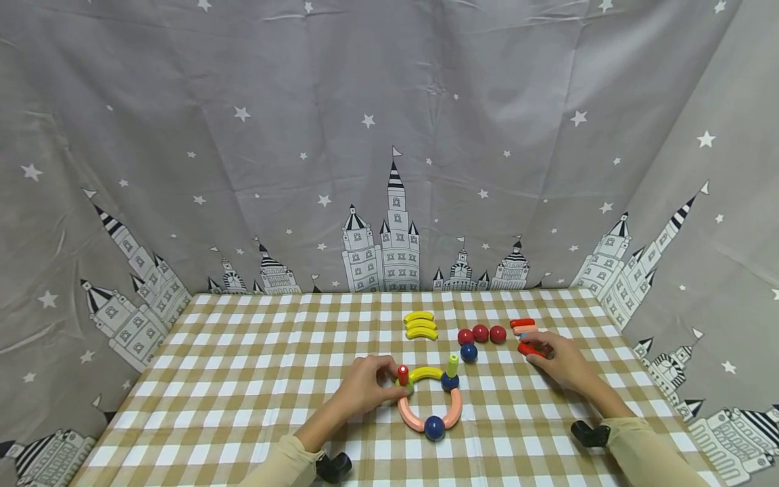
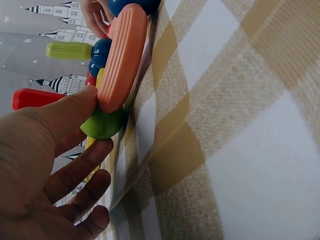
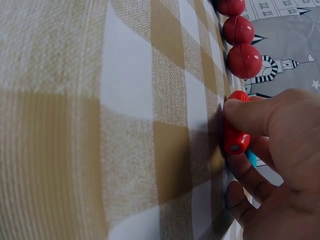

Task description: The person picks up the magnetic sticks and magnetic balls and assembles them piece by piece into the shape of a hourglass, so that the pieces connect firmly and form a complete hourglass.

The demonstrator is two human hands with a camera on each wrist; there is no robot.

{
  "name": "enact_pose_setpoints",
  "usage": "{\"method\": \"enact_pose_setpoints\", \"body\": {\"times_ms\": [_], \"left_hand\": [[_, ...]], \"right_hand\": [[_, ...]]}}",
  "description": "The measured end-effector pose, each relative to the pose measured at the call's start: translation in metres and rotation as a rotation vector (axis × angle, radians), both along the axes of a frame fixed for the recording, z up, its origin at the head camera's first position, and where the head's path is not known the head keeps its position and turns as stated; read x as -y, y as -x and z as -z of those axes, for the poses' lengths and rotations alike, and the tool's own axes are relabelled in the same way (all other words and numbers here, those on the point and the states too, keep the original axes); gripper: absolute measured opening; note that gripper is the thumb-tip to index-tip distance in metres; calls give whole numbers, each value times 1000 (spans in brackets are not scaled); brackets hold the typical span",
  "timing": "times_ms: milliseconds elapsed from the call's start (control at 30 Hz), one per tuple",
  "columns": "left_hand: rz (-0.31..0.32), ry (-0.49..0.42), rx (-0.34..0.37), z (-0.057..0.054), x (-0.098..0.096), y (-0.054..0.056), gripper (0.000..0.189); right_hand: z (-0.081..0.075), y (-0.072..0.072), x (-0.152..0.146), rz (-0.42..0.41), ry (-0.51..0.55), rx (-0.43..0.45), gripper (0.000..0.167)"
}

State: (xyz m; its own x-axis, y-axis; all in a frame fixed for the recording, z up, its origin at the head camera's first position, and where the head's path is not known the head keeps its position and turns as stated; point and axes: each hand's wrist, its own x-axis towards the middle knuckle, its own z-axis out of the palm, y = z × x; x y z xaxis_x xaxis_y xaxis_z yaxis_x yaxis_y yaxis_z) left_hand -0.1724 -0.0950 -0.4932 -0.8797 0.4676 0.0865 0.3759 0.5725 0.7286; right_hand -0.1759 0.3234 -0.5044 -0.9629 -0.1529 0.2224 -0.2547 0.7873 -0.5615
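A ring of toy magnetic balls and curved rods lies on the cloth. At its left side my left hand pinches a green ball between thumb and fingers. A red rod stands upright on that ball. The ring has a yellow curved rod, two pink curved rods, and two dark blue balls. A light green rod rises from the farther blue ball. On the right, my right hand pinches a short red rod close over the cloth.
Three yellow curved rods lie behind the ring. Three red balls and a loose dark blue ball sit between the ring and my right hand. Beyond that hand lie another red rod and a pink rod. A grey curtain hangs behind.
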Motion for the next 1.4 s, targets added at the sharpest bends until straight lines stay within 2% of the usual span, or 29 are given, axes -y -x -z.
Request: {"method": "enact_pose_setpoints", "body": {"times_ms": [200,467,667,733,967,1167,1400], "left_hand": [[-2,4,3,0,0,-1,21],[5,-6,-14,2,1,-2,19],[-3,9,3,1,1,-1,20],[-6,11,8,0,0,0,20],[7,4,-6,0,0,0,20],[13,-6,-18,1,0,0,20],[8,9,5,-1,0,1,20]], "right_hand": [[-1,-1,1,-24,-5,-2,34],[-10,-8,5,-80,81,48,31],[-21,-16,13,-151,137,67,28],[-25,-20,17,-180,166,74,27],[-35,-33,35,-180,214,147,25],[-42,-45,53,-268,249,111,23],[-48,-56,78,-322,309,166,24]]}}
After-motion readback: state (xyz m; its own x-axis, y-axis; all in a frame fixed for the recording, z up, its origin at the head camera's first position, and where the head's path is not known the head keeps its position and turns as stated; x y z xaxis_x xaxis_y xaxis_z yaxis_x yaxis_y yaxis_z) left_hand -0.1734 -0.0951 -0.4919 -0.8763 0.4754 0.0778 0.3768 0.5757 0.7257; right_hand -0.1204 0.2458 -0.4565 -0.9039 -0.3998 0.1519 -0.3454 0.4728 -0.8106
